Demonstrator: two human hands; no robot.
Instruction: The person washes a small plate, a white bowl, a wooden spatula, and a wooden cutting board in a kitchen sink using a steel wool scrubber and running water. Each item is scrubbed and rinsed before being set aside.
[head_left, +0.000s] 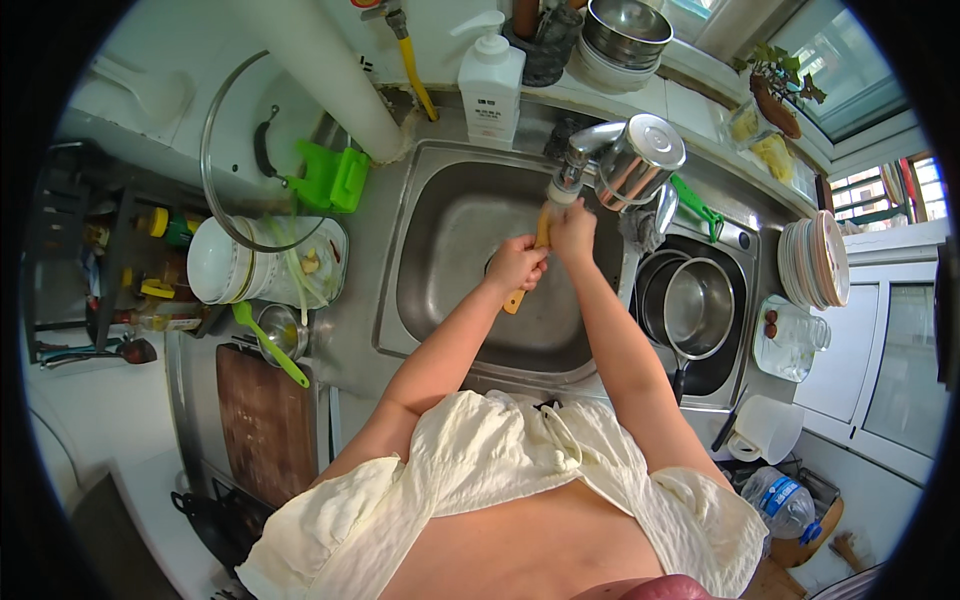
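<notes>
My left hand (517, 262) is wrapped around the handle of a tan-yellow utensil (514, 302), probably wooden, whose lower end has a small hole. My right hand (572, 231) is on the utensil's upper part, directly below the faucet head (564, 187). Blur and my fingers hide the shape of that end. Both hands are over the large stainless steel sink basin (450, 247). From the faucet's base, the curved metal spout (596, 139) reaches over the basin, beside a shiny metal cylinder (637, 161).
A white pump bottle (491, 86) stands behind the basin. Pans (697, 307) fill the right basin, with stacked plates (810, 259) beyond. To the left are a glass lid (217, 150), bowls (214, 259), a green spatula (270, 345) and a wooden cutting board (266, 427).
</notes>
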